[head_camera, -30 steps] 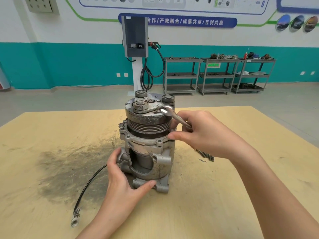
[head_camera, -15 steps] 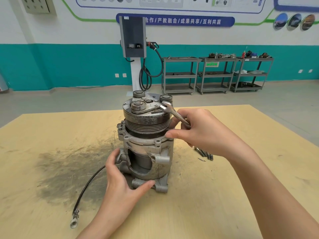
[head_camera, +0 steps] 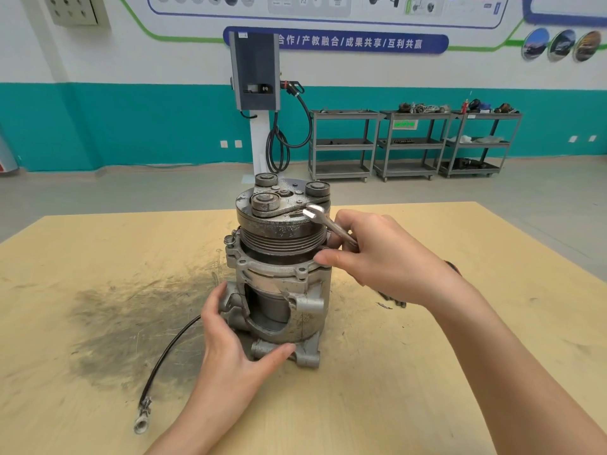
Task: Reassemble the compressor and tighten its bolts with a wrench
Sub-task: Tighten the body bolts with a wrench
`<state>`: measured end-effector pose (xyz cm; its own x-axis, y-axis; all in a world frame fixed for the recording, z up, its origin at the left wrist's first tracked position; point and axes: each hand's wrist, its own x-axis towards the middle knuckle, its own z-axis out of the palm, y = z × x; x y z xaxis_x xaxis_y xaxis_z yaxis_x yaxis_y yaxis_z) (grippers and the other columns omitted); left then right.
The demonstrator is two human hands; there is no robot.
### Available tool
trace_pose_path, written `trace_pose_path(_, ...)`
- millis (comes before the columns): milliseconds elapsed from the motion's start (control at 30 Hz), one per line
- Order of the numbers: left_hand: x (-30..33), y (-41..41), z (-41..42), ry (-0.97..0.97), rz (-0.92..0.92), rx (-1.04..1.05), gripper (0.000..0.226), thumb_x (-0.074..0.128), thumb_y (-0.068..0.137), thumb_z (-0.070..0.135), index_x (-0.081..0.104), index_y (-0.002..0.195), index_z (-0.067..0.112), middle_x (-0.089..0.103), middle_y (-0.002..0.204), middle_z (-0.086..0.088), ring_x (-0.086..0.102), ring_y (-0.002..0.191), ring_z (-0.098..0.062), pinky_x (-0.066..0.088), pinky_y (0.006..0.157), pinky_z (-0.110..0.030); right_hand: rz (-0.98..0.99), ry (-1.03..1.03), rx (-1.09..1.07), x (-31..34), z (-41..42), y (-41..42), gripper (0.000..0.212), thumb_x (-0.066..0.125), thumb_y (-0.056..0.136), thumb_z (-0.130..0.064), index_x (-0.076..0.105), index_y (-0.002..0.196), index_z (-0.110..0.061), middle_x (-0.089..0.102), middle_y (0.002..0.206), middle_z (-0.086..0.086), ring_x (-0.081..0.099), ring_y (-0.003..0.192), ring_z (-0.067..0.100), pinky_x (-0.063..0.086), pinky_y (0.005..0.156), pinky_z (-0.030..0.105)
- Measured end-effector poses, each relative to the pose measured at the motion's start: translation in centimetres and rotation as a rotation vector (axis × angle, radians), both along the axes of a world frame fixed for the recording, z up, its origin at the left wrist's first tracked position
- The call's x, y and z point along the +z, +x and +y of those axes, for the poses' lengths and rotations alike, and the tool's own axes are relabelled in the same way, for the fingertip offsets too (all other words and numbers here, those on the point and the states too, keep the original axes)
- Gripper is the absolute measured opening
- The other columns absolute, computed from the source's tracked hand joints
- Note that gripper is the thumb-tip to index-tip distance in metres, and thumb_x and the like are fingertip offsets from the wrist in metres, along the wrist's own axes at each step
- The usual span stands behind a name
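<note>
- Since a second ago, nothing has visibly moved.
- One compressor (head_camera: 279,267) stands upright on the table (head_camera: 427,389).
- Left hand (head_camera: 230,349) grips its base.
- Right hand (head_camera: 384,257) holds one wrench (head_camera: 323,220), whose head rests on the compressor's top, among three round bosses.
- One black cable (head_camera: 164,359) lies beside it.

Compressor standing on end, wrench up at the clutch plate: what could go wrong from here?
1. The compressor stands tall on a small base; only the left hand steadies it low down, so wrench force up top could tip it.
2. The wrench head sits at the plate's edge; if it slips, the right hand could hit the pulley.
</note>
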<state>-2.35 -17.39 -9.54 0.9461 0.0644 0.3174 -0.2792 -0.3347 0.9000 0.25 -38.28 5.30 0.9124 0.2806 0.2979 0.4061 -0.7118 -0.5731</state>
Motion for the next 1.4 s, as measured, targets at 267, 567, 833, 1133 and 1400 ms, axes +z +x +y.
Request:
trace_pose_path(267, -0.1, 0.1, -0.1, 0.012, -0.049, 0.012, 0.111, 0.08, 0.045, 0.069, 0.002, 0.124, 0.073, 0.023, 0.143, 0.021, 0.035, 0.136, -0.005, 0.031, 0.116, -0.038, 0.129, 0.073, 0.101, 0.3, -1.0, 0.2, 0.011, 0.067, 0.092, -0.022, 0.06, 0.087, -0.029, 0.052, 0.047, -0.011, 0.046, 0.043, 0.005, 0.037, 0.045, 0.019)
trace_pose_path(567, -0.1, 0.0, 0.0, 0.006, -0.046, -0.009, 0.109, 0.076, 0.044, 0.073, 0.001, 0.123, 0.073, 0.021, 0.139, 0.031, 0.033, 0.136, -0.004, 0.028, 0.114, -0.032, 0.089, 0.048, 0.031, 0.2, -0.6, -0.2, 0.012, 0.068, 0.091, -0.024, 0.058, 0.085, -0.021, 0.054, 0.051, -0.01, 0.045, 0.042, 0.002, 0.036, 0.043, 0.018)
trace_pose_path(833, 0.0, -0.1, 0.0, 0.017, -0.048, -0.01, 0.108, 0.076, 0.045, 0.072, 0.0, 0.121, 0.074, 0.02, 0.14, 0.029, 0.032, 0.137, -0.004, 0.027, 0.114, -0.03, 0.094, 0.045, 0.067, 0.2, -0.4, -0.2, 0.008, 0.066, 0.093, -0.02, 0.061, 0.088, -0.024, 0.055, 0.048, -0.018, 0.047, 0.041, 0.002, 0.035, 0.041, 0.014)
trace_pose_path(1133, 0.3, -0.2, -0.1, 0.03, -0.039, 0.005, 0.107, 0.078, 0.046, 0.07, -0.001, 0.118, 0.077, 0.021, 0.146, 0.019, 0.034, 0.136, -0.006, 0.03, 0.113, -0.031, -0.017, -0.04, -0.055, -0.1, 0.2, -0.2, 0.022, 0.071, 0.087, -0.036, 0.055, 0.076, -0.025, 0.054, 0.067, -0.009, 0.048, 0.052, -0.002, 0.035, 0.046, 0.016)
trace_pose_path(1400, 0.4, -0.3, -0.1, 0.027, -0.025, 0.004, 0.107, 0.08, 0.049, 0.071, 0.0, 0.119, 0.075, 0.022, 0.144, 0.021, 0.034, 0.135, -0.004, 0.028, 0.11, -0.025, 0.11, 0.08, 0.053, 0.2, -0.6, 0.1, 0.008, 0.071, 0.089, -0.024, 0.065, 0.085, -0.027, 0.052, 0.045, -0.011, 0.044, 0.041, 0.003, 0.036, 0.043, 0.016)
